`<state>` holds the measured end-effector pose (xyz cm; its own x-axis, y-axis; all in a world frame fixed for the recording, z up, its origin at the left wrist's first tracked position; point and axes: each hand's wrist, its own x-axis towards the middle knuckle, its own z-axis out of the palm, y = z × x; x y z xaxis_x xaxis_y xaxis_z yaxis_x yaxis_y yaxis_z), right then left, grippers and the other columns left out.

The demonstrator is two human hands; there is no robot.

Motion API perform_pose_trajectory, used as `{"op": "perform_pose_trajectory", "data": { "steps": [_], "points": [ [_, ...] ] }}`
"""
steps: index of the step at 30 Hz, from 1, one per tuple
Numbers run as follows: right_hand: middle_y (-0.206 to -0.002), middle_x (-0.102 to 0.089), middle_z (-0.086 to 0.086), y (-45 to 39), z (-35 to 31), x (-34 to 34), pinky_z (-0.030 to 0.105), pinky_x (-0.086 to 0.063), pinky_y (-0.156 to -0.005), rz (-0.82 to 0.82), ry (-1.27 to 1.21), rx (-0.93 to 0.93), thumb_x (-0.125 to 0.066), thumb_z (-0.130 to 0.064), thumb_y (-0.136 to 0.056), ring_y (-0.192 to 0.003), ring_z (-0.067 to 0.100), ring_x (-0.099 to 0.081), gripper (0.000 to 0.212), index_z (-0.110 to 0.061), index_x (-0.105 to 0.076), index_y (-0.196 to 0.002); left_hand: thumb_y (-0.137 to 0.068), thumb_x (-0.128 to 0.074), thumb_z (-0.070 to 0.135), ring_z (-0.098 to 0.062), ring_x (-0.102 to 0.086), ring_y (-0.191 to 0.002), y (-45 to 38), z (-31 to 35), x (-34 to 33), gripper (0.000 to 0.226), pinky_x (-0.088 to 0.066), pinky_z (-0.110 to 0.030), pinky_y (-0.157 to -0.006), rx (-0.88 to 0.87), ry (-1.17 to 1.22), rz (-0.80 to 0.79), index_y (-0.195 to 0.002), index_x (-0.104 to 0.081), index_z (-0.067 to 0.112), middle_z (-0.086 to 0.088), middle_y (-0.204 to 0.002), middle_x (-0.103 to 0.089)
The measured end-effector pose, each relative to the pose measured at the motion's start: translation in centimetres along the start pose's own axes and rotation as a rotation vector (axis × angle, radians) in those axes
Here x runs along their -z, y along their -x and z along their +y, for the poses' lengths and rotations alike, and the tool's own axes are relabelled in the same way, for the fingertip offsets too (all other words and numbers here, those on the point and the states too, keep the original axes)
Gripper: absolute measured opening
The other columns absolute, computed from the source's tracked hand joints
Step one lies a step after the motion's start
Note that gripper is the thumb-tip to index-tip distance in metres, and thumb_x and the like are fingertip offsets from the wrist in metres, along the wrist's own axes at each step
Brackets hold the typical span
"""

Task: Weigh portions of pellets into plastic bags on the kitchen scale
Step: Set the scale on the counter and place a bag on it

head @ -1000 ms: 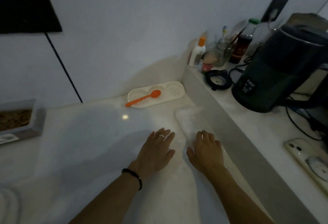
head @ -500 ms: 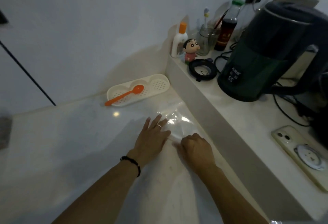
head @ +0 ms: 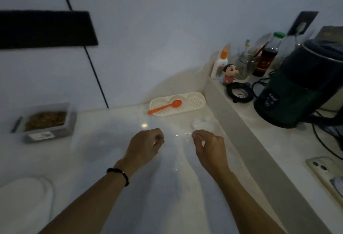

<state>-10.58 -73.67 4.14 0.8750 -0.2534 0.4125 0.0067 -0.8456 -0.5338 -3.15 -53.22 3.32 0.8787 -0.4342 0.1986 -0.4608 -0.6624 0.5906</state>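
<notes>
A: Room was dim. Pale wall (head: 167,29) at the back, a thin black line running down it, a dark slab upper left.

B: And the surface?

A: White glossy bench (head: 92,150), one small glint of light on it. A raised ledge (head: 259,122) ran along the right side, carrying a dark green kettle (head: 300,92), a sauce bottle (head: 267,55), a glass jar of brushes, an orange-capped bottle, a small cartoon figurine (head: 230,74) and a phone (head: 326,176).

B: Pellets?

A: In a grey container (head: 48,122), far left on the bench, well apart from the hands. A white perforated tray (head: 193,102) sat in the corner with an orange spoon (head: 165,106) lying in it.

B: The bag?

A: A clear plastic bag (head: 182,135), barely visible, stretched between both hands above the bench. More crumpled plastic lay just beyond the right hand.

B: Hands?

A: Left hand (head: 144,144) curled, fingertips pinching the bag's edge; black band on that wrist. Right hand (head: 209,146) likewise pinching the other edge.
</notes>
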Motion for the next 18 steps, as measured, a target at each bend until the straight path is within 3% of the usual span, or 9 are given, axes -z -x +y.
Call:
{"op": "perform_pose_trajectory", "data": {
  "steps": [3,6,9,11,14,18],
  "points": [
    [-0.089,-0.074,-0.001,0.0,-3.9,-0.8,0.007,-0.041,-0.065,-0.098,-0.142,-0.147,-0.062,-0.026,-0.092,-0.075,0.008,-0.066,0.016,-0.015,-0.072,-0.098,-0.081,-0.074,0.024,-0.009,-0.06,-0.066,2.1,-1.5,3.8,0.011,-0.051,-0.029,-0.064,0.173,0.14,0.076,-0.075,-0.066,0.02,0.006,-0.07,-0.066],
    [-0.092,-0.069,-0.003,0.7,-7.5,-2.1,0.012,-0.044,-0.067,-0.182,-0.278,-0.3,-0.062,-0.02,-0.09,-0.074,0.001,-0.059,0.024,-0.018,-0.065,-0.113,-0.077,-0.079,0.017,-0.01,-0.064,-0.061,4.8,-3.1,7.1,0.016,-0.052,-0.024,-0.062,0.295,0.272,0.151,-0.069,-0.064,0.016,0.004,-0.063,-0.067],
    [-0.083,-0.058,-0.013,2.1,-10.8,-4.1,0.007,-0.04,-0.054,-0.248,-0.365,-0.366,-0.059,-0.011,-0.087,-0.066,-0.001,-0.056,0.029,-0.02,-0.061,-0.114,-0.076,-0.08,0.01,-0.017,-0.067,-0.057,8.5,-5.2,10.1,0.02,-0.054,-0.027,-0.059,0.381,0.405,0.238,-0.068,-0.061,0.012,-0.004,-0.064,-0.067],
    [-0.076,-0.064,-0.005,3.5,-13.1,-5.7,0.01,-0.045,-0.052,-0.265,-0.402,-0.361,-0.061,-0.007,-0.085,-0.064,0.006,-0.061,0.026,-0.017,-0.062,-0.109,-0.076,-0.08,0.009,-0.016,-0.066,-0.054,11.3,-6.8,12.2,0.02,-0.052,-0.022,-0.055,0.421,0.435,0.293,-0.069,-0.061,0.011,-0.007,-0.066,-0.067],
    [-0.072,-0.068,0.007,5.7,-17.2,-8.3,0.029,-0.058,-0.066,-0.322,-0.474,-0.371,-0.067,-0.007,-0.083,-0.069,0.019,-0.068,0.022,-0.016,-0.063,-0.102,-0.075,-0.079,0.007,-0.014,-0.065,-0.053,15.6,-9.3,15.2,0.018,-0.05,-0.019,-0.051,0.493,0.457,0.347,-0.072,-0.062,0.011,-0.005,-0.064,-0.067],
    [-0.079,-0.069,0.008,8.3,-22.4,-11.7,0.03,-0.057,-0.067,-0.4,-0.518,-0.352,-0.068,-0.01,-0.084,-0.072,0.019,-0.069,0.022,-0.015,-0.061,-0.104,-0.083,-0.068,0.001,-0.02,-0.07,-0.062,20.8,-13.5,18.7,0.015,-0.054,-0.026,-0.059,0.616,0.532,0.336,-0.091,-0.067,0.014,-0.009,-0.078,-0.069]
  ]
}}
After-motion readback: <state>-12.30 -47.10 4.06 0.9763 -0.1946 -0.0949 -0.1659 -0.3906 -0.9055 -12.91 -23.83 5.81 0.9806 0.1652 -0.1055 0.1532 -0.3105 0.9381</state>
